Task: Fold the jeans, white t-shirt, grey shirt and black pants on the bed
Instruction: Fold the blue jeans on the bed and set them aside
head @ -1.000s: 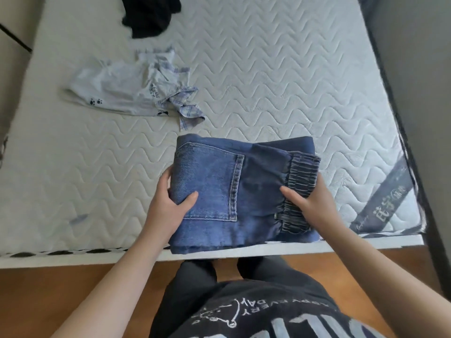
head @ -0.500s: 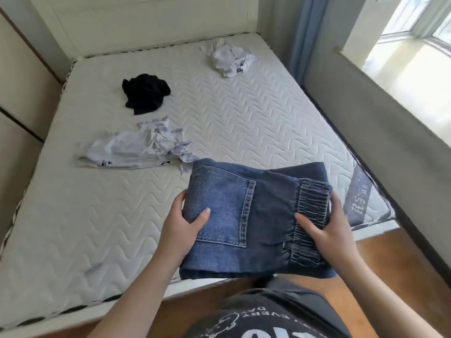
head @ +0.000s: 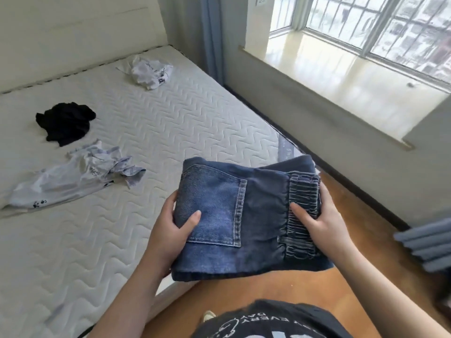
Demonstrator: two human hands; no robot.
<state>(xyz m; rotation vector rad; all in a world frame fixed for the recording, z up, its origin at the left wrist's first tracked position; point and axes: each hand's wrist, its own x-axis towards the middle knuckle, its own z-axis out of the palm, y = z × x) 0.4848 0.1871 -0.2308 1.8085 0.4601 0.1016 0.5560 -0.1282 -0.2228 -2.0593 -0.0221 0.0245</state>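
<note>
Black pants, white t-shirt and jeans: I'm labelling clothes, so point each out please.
black pants (head: pixel 65 123): head view, middle of the crumpled heap.
white t-shirt (head: pixel 146 73): head view, centre of the bunched fabric.
jeans (head: pixel 262 215): head view, plain denim beside the back pocket.

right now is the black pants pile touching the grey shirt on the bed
Apart. The head view shows a strip of bare mattress between the crumpled black pants and the grey shirt lying nearer the camera.

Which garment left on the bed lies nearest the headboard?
The white t-shirt, crumpled with black lettering, near the far right corner. The black pants and grey shirt lie closer to the foot, on the left.
</note>
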